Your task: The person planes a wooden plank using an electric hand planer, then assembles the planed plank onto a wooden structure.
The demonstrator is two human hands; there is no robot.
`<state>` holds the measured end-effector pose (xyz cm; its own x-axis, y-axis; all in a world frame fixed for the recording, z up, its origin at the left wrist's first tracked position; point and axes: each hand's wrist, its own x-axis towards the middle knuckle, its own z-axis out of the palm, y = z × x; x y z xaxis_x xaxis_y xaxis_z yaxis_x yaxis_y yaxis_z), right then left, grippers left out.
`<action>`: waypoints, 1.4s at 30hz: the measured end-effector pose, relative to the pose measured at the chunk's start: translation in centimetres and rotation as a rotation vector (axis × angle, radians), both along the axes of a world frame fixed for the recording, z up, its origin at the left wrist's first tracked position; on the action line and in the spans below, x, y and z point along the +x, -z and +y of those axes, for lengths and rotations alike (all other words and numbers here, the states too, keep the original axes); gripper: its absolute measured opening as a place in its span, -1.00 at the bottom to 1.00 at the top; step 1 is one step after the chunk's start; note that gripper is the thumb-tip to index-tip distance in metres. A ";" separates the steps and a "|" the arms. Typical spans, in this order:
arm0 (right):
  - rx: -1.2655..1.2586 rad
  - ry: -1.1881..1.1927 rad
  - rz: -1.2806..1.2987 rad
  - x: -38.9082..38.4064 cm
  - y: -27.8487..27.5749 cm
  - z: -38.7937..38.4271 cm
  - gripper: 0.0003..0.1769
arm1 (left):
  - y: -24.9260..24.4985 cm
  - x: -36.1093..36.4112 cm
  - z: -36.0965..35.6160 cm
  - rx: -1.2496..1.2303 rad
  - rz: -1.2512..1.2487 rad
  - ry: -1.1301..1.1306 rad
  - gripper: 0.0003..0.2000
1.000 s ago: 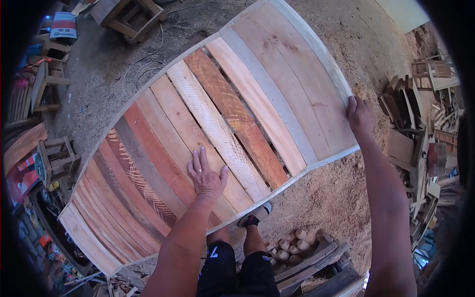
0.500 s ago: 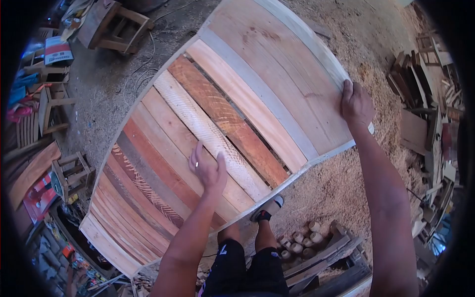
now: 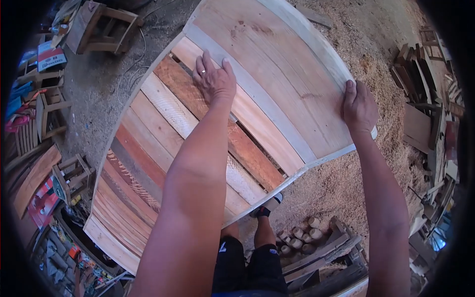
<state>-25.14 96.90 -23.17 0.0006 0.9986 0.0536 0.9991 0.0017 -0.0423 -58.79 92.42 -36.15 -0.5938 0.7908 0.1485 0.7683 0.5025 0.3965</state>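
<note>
A large framed wooden panel (image 3: 297,84) stretches across the view, with a broad board section at its upper end and slats of mixed colours below. My left hand (image 3: 215,81), a ring on one finger, lies with fingers apart over a pale pinkish slat (image 3: 267,128) and the reddish-brown slat (image 3: 252,153) beside it. Dark gaps run along that reddish-brown slat. Next to it is a whitish slat with ripple marks (image 3: 173,106). At the panel's upper right, my right hand (image 3: 361,106) is closed around the outer rim, its thumb and fingers partly hidden.
Sawdust and shavings (image 3: 331,188) cover the floor. Near my feet are several round wooden pieces (image 3: 297,242) and stacked boards (image 3: 321,262). Small wooden frames (image 3: 106,29) stand at left; offcuts (image 3: 415,74) are piled at right. A cable (image 3: 133,72) lies on the floor.
My left hand has moved up the panel, from the rippled whitish slat to the pinkish and reddish-brown slats. My right hand stays on the rim. The view has shifted slightly.
</note>
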 end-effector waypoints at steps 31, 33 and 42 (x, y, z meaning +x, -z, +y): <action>0.055 -0.049 -0.007 0.2 0.7 0.3 -0.49 | -1.9 -0.1 0.5 -0.072 -0.236 -0.080 -0.37; -0.010 -0.031 -0.051 0.3 0.4 0.4 -0.49 | -2.7 -0.3 -1.0 0.007 -0.171 0.064 -0.40; -0.018 0.029 -0.031 -0.3 0.0 0.0 -0.42 | -5.2 2.9 -16.2 -0.067 -0.290 0.861 -0.67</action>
<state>-25.49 96.95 -23.14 0.0278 0.9990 0.0361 0.9996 -0.0274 -0.0116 -55.94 76.23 -30.94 0.1996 0.9796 0.0232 0.7632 -0.1702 0.6234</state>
